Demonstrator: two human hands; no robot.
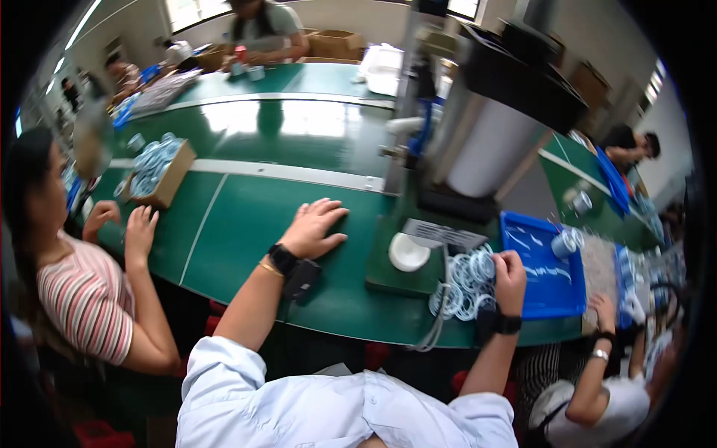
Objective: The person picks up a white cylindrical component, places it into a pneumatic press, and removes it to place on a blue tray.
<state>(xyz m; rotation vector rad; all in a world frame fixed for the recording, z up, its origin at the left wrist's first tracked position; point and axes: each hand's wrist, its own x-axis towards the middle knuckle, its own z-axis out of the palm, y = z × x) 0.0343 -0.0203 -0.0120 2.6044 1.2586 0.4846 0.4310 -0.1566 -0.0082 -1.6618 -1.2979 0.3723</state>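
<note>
My left hand (314, 228) lies flat on the green tabletop, fingers spread and empty. Beside the right part of the machine base, my right hand (511, 280) is closed in a pinch at the edge of a pile of light blue rings (464, 282). Whatever sits between those fingertips is too blurred to make out. Left of the rings, a white round holder (408, 252) is set on the base of a bench machine (478, 142) with a thick pale cylinder and black top. A blue tray (532, 305) stands just right of my right hand, with a small grey-blue cup-shaped part (564, 243) in it.
At my left a person in a striped shirt (89, 306) sits near a cardboard box (173, 175) of light blue parts. Another person's hand (602, 310) rests right of the tray. A grey cable (435, 328) hangs over the table's front edge. More people work across the bench.
</note>
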